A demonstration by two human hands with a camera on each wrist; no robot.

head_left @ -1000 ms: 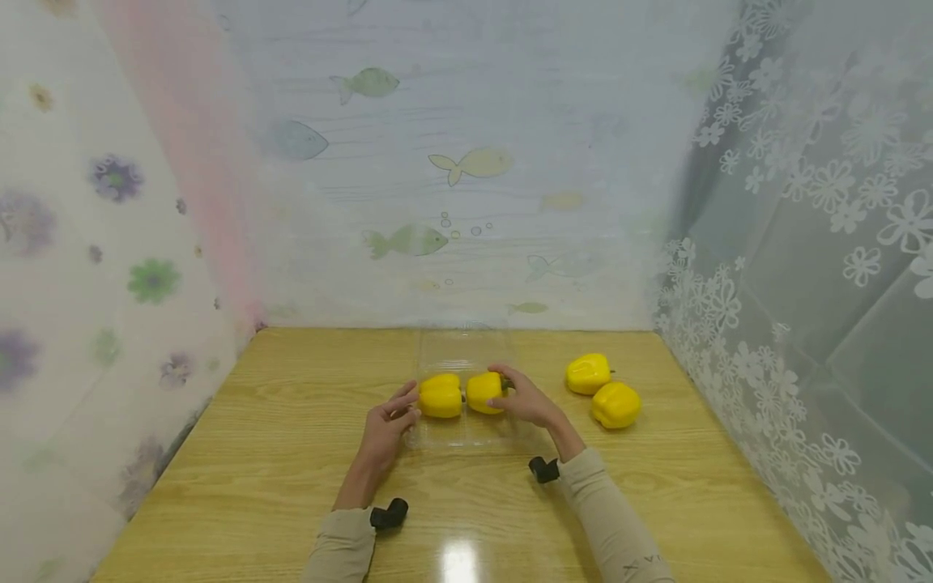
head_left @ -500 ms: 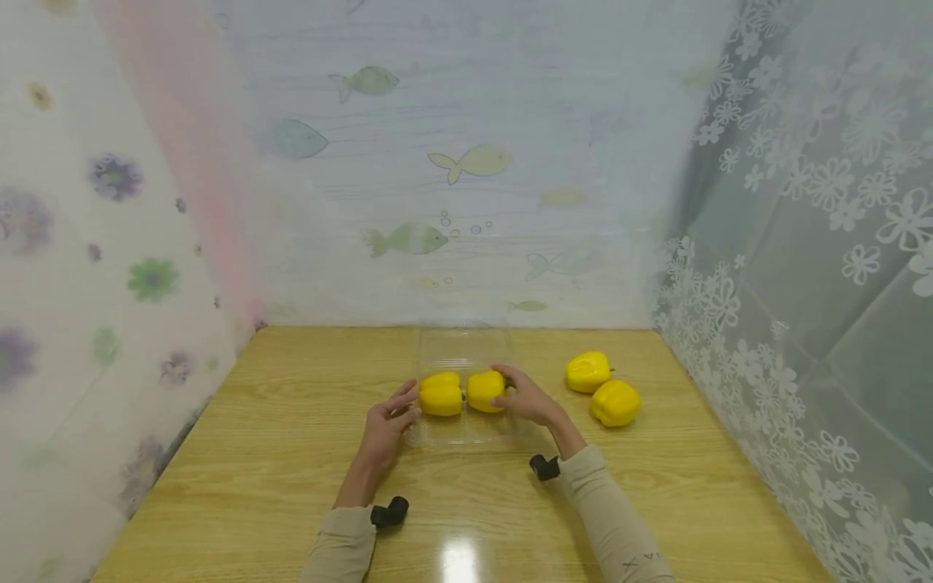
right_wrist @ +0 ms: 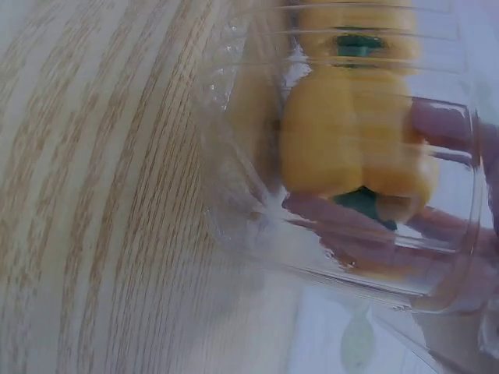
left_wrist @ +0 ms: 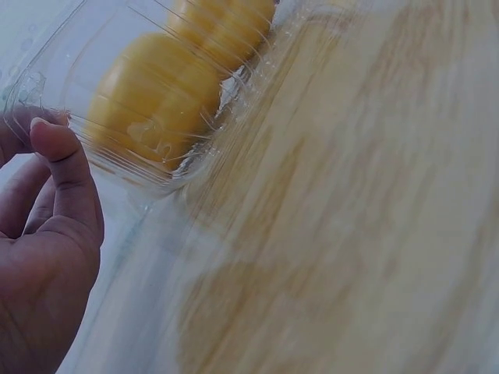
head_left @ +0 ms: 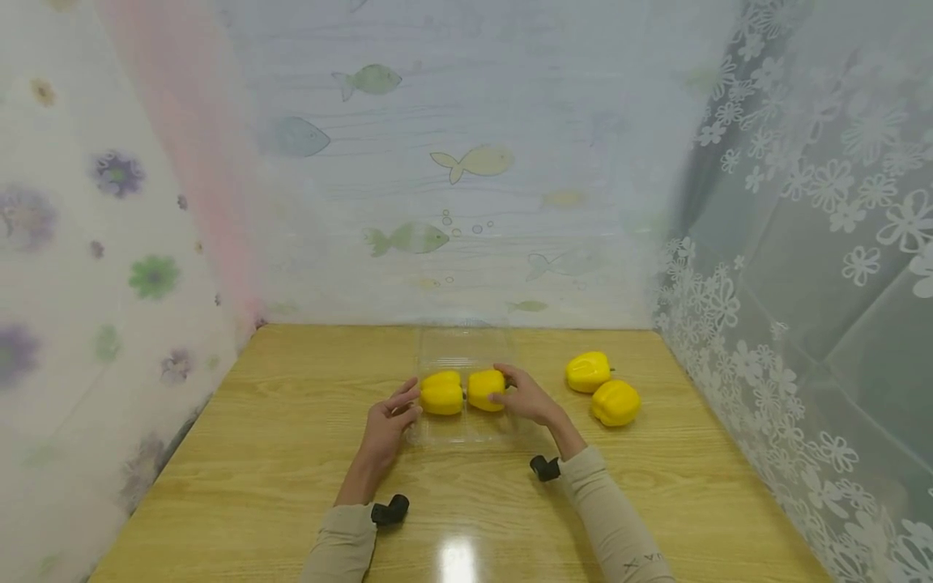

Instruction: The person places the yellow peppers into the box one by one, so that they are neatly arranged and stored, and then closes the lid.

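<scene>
A clear plastic container (head_left: 452,438) lies on the table in the head view, its lid (head_left: 465,348) folded back behind it. Inside are two yellow bell peppers: the left pepper (head_left: 440,393) and the right pepper (head_left: 484,390), side by side with stems pointing right. My left hand (head_left: 386,425) pinches the container's left rim between thumb and fingers, as the left wrist view shows. With thumb and fingers around its stem end, my right hand (head_left: 530,397) holds the right pepper within the container. Through the clear wall, the right wrist view shows its green stem (right_wrist: 365,206) between the fingers.
To the right of the container, two more yellow bell peppers lie close together on the table (head_left: 291,405): one farther back (head_left: 588,372), one nearer (head_left: 615,403). Patterned curtains stand behind and along both sides. A black camera piece (head_left: 390,511) sticks out from each wrist.
</scene>
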